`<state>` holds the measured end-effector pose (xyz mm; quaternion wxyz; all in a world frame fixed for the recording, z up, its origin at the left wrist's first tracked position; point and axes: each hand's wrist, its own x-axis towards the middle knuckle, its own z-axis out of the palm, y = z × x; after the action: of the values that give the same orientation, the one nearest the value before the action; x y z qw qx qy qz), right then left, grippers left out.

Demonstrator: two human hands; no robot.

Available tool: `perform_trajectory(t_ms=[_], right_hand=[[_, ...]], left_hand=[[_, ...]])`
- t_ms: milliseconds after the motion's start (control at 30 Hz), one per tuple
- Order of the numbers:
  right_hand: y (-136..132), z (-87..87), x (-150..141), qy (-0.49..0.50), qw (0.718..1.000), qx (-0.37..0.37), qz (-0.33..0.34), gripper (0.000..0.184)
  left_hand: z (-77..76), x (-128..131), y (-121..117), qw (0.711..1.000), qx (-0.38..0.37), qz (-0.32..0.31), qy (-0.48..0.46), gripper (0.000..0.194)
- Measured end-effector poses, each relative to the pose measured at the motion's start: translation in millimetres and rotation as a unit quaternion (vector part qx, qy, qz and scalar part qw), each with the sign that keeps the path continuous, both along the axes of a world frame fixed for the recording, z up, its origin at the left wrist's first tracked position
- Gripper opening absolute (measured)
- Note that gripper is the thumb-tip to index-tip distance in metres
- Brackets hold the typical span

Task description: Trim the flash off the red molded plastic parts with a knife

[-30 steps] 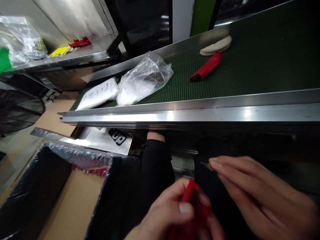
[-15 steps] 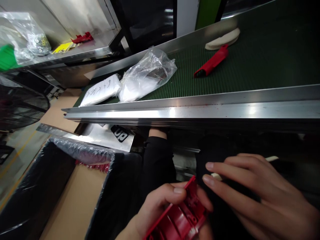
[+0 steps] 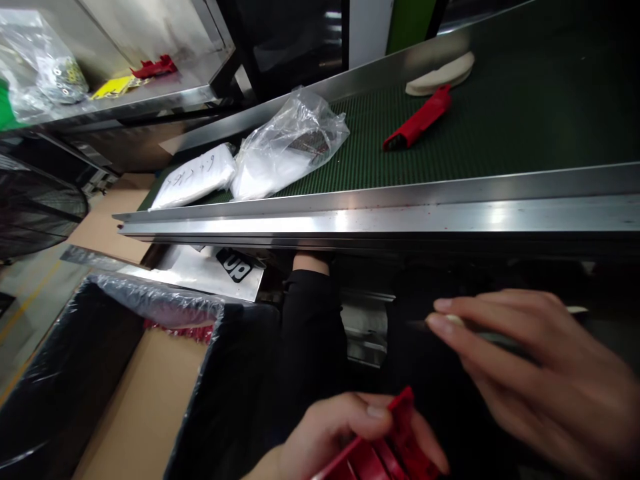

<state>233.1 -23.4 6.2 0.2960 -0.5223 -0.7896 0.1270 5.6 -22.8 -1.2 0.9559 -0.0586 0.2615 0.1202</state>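
Note:
My left hand (image 3: 345, 430) grips a red plastic part (image 3: 387, 450) at the bottom edge of the view, its ribbed inside facing up. To its right and a little higher, my right hand (image 3: 525, 373) pinches a thin pale-handled tool (image 3: 453, 321) whose dark tip points left. Tool tip and red part are apart. Both hands are below the steel rail (image 3: 380, 217) of a green conveyor belt (image 3: 500, 140).
On the belt lie another red plastic part (image 3: 417, 120), a cream curved piece (image 3: 440, 73), a clear plastic bag (image 3: 287, 147) and a white packet (image 3: 193, 179). A black-lined cardboard box (image 3: 125, 387) stands at lower left. A steel shelf (image 3: 140, 100) is at upper left.
My left hand has dropped lower with the red part. My right hand has lifted away from it, the tool now held level and clear of the part.

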Motion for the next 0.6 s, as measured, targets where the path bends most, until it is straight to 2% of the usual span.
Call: perform_trajectory(t_ms=[67,200,267,367,467,533,600], right_hand=[[3.4,0.2,7.7,0.009,1.0,-0.007,0.012,0.05],[2.2,0.0,10.4,-0.002,0.996,-0.016,0.084,0.055],[-2.6,0.5,4.3,0.027,0.997,-0.043,0.059,0.054],[-9.2,0.9,-6.0,0.057,0.995,-0.065,0.057,0.058],[-10.4,-0.3,-10.0,0.055,0.994,-0.054,0.074,0.057],[-9.6,-0.9,-9.9,0.052,0.995,-0.045,0.075,0.054],[-9.9,0.1,-10.7,0.051,0.995,-0.033,0.08,0.055]], left_hand=[[-1.2,-1.1,-2.5,1.0,0.013,0.007,-0.017,0.047],[4.4,-6.6,2.3,0.998,-0.02,0.065,0.012,0.041],[2.9,-7.2,5.6,0.997,-0.016,0.07,-0.03,0.043],[-5.0,-6.6,6.0,0.991,0.039,0.054,-0.116,0.049],[-4.9,-7.3,3.5,0.994,0.044,0.049,-0.083,0.052],[2.5,-7.3,5.1,0.997,0.019,0.064,-0.037,0.05],[11.5,-5.2,12.4,0.997,0.001,0.078,-0.028,0.049]])
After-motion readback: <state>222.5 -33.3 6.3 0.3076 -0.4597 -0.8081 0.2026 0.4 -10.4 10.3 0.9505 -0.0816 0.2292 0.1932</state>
